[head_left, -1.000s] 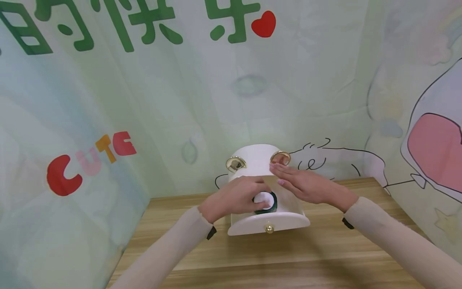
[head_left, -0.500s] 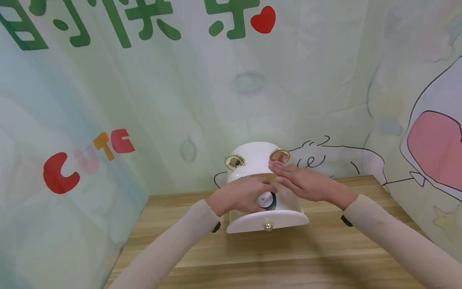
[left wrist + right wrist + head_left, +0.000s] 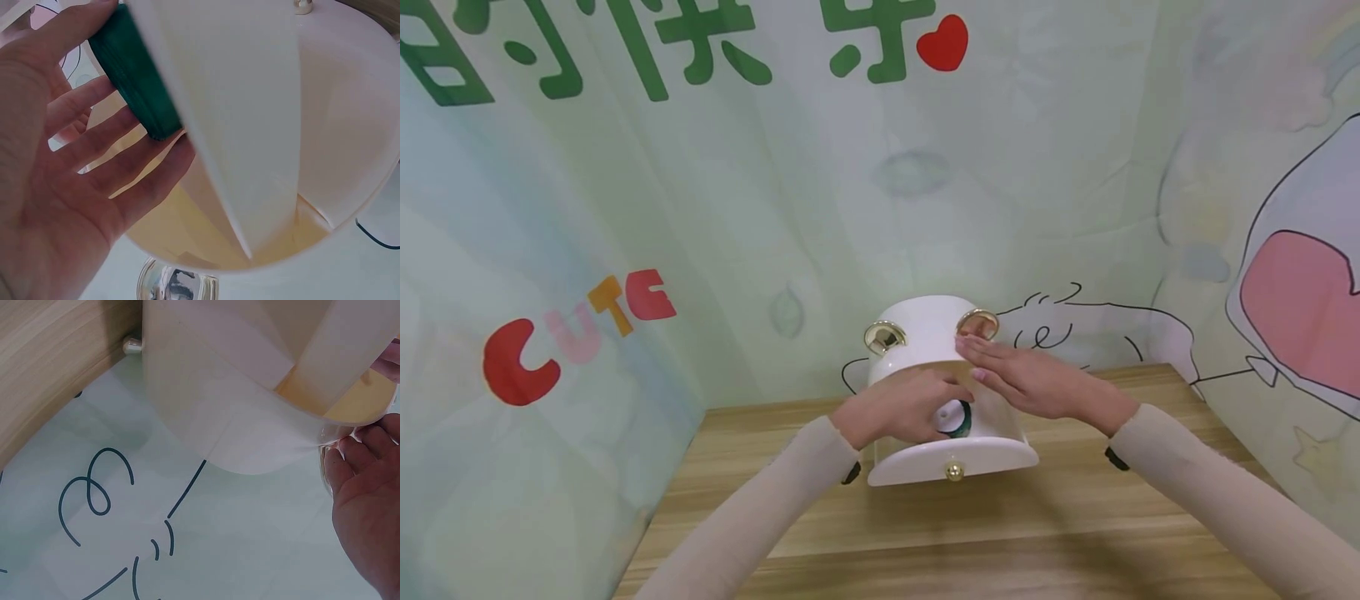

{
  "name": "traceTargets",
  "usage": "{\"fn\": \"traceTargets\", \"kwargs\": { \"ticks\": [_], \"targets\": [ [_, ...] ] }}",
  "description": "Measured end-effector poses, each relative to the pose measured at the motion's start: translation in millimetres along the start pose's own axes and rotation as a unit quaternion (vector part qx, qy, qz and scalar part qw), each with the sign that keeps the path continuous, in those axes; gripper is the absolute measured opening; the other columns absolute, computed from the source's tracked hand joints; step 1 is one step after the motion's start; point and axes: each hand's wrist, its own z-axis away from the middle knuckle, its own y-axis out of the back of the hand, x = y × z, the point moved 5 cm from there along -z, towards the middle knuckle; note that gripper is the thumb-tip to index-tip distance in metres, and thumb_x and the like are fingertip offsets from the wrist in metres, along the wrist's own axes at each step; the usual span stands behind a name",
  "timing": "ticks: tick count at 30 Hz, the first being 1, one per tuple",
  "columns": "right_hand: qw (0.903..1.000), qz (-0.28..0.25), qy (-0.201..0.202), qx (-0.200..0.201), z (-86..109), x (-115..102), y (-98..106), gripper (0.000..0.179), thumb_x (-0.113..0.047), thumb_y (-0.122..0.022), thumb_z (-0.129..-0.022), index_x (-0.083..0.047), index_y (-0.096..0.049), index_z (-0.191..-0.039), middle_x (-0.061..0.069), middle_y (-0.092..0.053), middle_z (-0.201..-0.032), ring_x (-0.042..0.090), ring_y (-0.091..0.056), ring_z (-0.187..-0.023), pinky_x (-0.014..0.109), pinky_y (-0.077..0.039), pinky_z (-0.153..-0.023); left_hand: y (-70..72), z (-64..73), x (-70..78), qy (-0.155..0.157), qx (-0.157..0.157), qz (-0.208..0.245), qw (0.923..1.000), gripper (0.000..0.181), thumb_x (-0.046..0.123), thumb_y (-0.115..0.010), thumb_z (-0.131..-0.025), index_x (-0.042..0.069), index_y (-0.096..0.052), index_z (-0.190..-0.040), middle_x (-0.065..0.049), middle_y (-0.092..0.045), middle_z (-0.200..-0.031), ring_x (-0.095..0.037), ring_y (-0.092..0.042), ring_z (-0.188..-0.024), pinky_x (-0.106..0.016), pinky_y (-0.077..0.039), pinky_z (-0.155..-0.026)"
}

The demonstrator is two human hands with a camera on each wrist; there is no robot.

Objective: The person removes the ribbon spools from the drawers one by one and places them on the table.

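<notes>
Clock directions refer to the head view, 12 o'clock at its top edge.

The white box [image 3: 929, 332] stands on the wood-grain desk [image 3: 880, 542], at about 5 o'clock from the middle of the view. Two gold rings sit on it: the left ring [image 3: 886, 337] at 10 o'clock and the right ring [image 3: 977, 324] at 1 o'clock of the box. A half-round panel [image 3: 910, 462] closes its 6 o'clock side and carries a gold knob [image 3: 954, 472].

The left hand [image 3: 901, 404] lies over the 8 o'clock side of the box. It grasps a green disc [image 3: 132, 74], thumb on one side and fingers on the other. The disc, with a white round face, is at the box's opening, at 4 o'clock from this hand; in the left wrist view it adjoins the edge of a pale flap [image 3: 250, 106]. Contact with the flap cannot be confirmed.

The right hand [image 3: 1033, 380] is released: fingers extended together, holding nothing, fingertips against the box beside the right ring. It sits at 2 o'clock of the box.

Both forearms wear beige sleeves [image 3: 1217, 492]. Behind the desk, a printed cloth [image 3: 1037, 167] bears green characters [image 3: 700, 42] at 11 o'clock and a red heart [image 3: 942, 43] near 12 o'clock.
</notes>
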Motion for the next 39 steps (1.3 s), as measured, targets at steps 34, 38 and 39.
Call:
{"fn": "traceTargets", "kwargs": {
  "ticks": [34,38,39],
  "targets": [
    [1.0,-0.006,-0.004,0.003,-1.4,-0.7,-1.6,0.055,-0.036,-0.039,-0.114,-0.013,-0.035,-0.164,0.003,-0.031,-0.172,0.028,-0.032,-0.16,0.055,-0.037,-0.124,19.1,31.5,-15.6,0.032,0.065,0.129,0.989,0.058,0.04,-0.085,-0.084,0.014,-0.069,-0.133,-0.002,-0.073,-0.119,-0.014,-0.065,-0.103,-0.028,-0.053,-0.089],
    [0.9999,-0.004,-0.011,0.001,-1.3,-0.7,-1.7,0.056,-0.038,-0.038,-0.114,-0.014,-0.033,-0.164,0.003,-0.029,-0.173,0.028,-0.032,-0.16,0.056,-0.038,-0.123,25.8,42.7,-18.1,0.043,0.081,0.136,0.9865,0.058,0.04,-0.085,-0.085,0.013,-0.069,-0.134,-0.003,-0.073,-0.119,-0.016,-0.066,-0.104,-0.029,-0.054,-0.089],
    [0.9999,-0.004,-0.013,0.001,-1.3,-0.8,-1.6,0.056,-0.038,-0.038,-0.114,-0.014,-0.033,-0.164,0.003,-0.029,-0.173,0.028,-0.032,-0.16,0.056,-0.038,-0.123,27.2,46.0,-19.0,0.046,0.085,0.135,0.9862,0.058,0.04,-0.085,-0.085,0.013,-0.069,-0.134,-0.003,-0.073,-0.12,-0.016,-0.066,-0.104,-0.029,-0.054,-0.089]
  ]
}}
